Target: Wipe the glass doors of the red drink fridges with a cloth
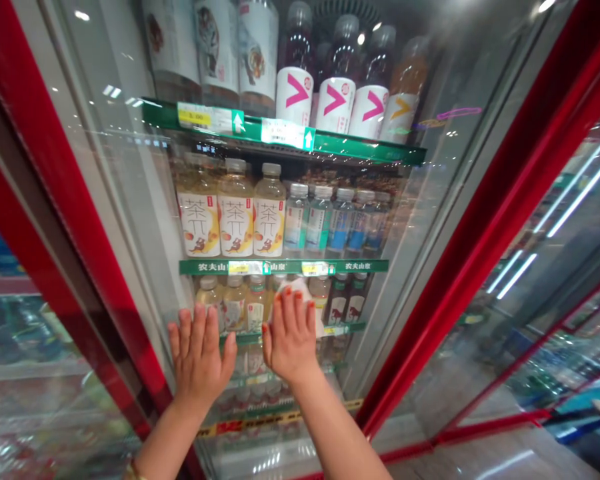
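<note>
Under the fingers of the right grip lies a white cloth, thin, soft and crumpled, its edges showing beyond the fingertips and on the right side of the hand. The cloth is against the glass door of a drinks cabinet. The right grip is flat, its long fingers slightly parted, thumb out to the left, orange on the nails; its forearm comes in from the near right. The left grip is spread wide, palm toward the glass, thumb pointing right; I cannot tell whether it touches.

Behind the glass, the tea bottles at left read "茶π", beside smaller bottles with teal or blue labels. The green shelf strip below them reads "农夫山泉". Lower right, two dark bottles show a red horse. On the top shelf, tiger-label bottles stand left of bottles with a pink V-shaped mark. Price tags are too blurred to read surely. Red frames flank the glass left and right.
</note>
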`<state>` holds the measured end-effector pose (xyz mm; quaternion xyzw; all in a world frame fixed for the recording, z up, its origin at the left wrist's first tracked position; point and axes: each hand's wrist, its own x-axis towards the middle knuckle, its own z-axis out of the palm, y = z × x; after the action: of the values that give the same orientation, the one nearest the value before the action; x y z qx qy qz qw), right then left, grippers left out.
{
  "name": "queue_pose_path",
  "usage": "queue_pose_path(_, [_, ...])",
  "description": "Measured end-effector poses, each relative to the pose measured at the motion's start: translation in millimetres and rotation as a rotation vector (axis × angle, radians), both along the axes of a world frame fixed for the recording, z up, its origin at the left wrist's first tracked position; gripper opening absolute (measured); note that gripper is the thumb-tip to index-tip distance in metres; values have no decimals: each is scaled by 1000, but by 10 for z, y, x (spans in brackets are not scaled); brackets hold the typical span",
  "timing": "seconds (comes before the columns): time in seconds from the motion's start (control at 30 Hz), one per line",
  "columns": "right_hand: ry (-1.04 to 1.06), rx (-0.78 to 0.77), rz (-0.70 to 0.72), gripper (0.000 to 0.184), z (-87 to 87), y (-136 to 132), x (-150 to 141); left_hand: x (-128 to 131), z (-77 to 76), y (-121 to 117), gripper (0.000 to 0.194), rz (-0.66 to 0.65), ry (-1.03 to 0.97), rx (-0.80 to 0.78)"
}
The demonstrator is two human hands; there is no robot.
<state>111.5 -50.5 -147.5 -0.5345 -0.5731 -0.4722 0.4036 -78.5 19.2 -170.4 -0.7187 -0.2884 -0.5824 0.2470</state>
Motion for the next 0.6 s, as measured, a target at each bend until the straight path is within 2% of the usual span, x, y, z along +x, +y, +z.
queue_pose_path(0.07, [-108,-30,49,77,-260,-89,18,8,-80,56,93,14,-5,-21])
queue_pose_path(0.13, [-79,-8,30,75,-344,-180,216,26,-133,95,92,14,-14,-9])
queue_pose_path(0.17, [-16,26,-5,77,-295,-198,323,34,-148,106,91,13,-19,2])
queue_pose_path(0.23, [134,113,-90,78,-72,-150,426,44,-156,114,89,6,-28,15])
queue_pose_path(0.3, [197,142,-143,75,161,-24,307,39,-143,106,85,-10,-29,10])
queue_pose_path(0.37, [83,49,-105,67,236,82,37,22,-118,85,83,-30,-15,11])
queue_pose_path(0.4, [-4,-12,-65,61,194,101,-97,9,-103,71,83,-33,-5,18])
queue_pose_path(0.47, [-135,-79,5,48,-13,53,-245,-23,-80,37,85,-23,13,25])
queue_pose_path(0.53, [-163,-52,33,43,-257,-74,-159,-59,-76,2,89,-7,34,1])
queue_pose_path(0.6, [-122,-2,24,50,-374,-190,108,-92,-100,-21,91,7,54,-31])
